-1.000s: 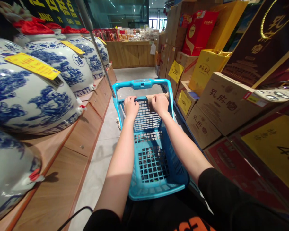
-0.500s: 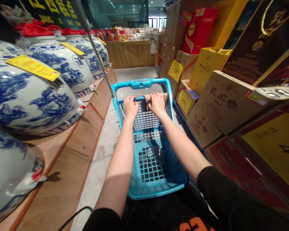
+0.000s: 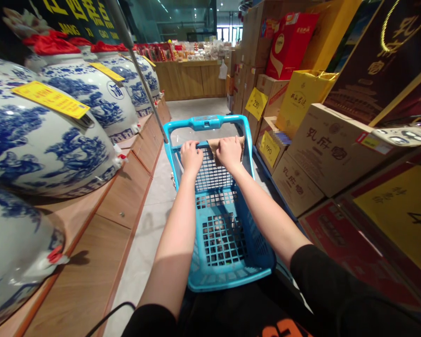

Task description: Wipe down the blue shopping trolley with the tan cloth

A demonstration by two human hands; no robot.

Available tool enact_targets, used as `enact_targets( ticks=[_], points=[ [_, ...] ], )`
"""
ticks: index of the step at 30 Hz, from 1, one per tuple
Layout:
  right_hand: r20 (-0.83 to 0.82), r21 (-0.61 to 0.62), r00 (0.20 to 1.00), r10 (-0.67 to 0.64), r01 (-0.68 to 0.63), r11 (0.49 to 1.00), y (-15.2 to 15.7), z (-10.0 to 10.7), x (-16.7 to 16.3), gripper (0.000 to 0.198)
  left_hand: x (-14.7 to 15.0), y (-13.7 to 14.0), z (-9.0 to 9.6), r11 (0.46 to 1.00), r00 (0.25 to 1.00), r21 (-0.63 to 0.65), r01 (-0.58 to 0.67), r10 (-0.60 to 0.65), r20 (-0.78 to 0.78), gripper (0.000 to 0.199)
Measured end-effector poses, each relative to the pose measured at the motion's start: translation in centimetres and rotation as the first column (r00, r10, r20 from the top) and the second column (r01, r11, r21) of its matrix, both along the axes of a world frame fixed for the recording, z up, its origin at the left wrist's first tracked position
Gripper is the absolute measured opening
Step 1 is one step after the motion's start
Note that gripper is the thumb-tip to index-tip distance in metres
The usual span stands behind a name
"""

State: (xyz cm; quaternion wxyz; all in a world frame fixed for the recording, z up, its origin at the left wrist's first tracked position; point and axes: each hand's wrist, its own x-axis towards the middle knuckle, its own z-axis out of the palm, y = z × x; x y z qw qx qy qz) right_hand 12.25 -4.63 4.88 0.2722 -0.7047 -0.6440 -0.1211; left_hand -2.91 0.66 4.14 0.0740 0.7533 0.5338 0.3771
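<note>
In front of me stands a blue plastic shopping basket [image 3: 228,283] with mesh walls and a raised handle, and its inside is bare. My left hand [image 3: 191,158] is closed over the far rim, its fingers curled round the edge. A brown cloth [image 3: 212,144] lies folded over the same rim to the right. My right hand [image 3: 229,153] presses down on that cloth with bent fingers, bunching it against the rim. Its fingertips are partly hidden.
Large blue-and-white porcelain jars [image 3: 45,140] line a wooden shelf [image 3: 115,187] on the left. Stacked cartons [image 3: 323,145] and gift bags [image 3: 303,96] rise on the right. A slanted metal pole [image 3: 143,84] stands beside the basket. A goods counter [image 3: 189,79] closes the aisle ahead.
The fingers of my right hand have curled in more and shifted slightly along the cloth. My left hand stays on the rim, and the basket looks almost unmoved.
</note>
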Motion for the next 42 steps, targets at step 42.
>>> enact_targets(
  ticks=[42],
  points=[
    [0.025,-0.013,0.996,0.084,-0.084,0.996,0.2,0.5,-1.5,0.032,0.3,-0.3,0.1,1.000,0.999,0.010,-0.021,0.021,-0.037,0.038]
  ],
)
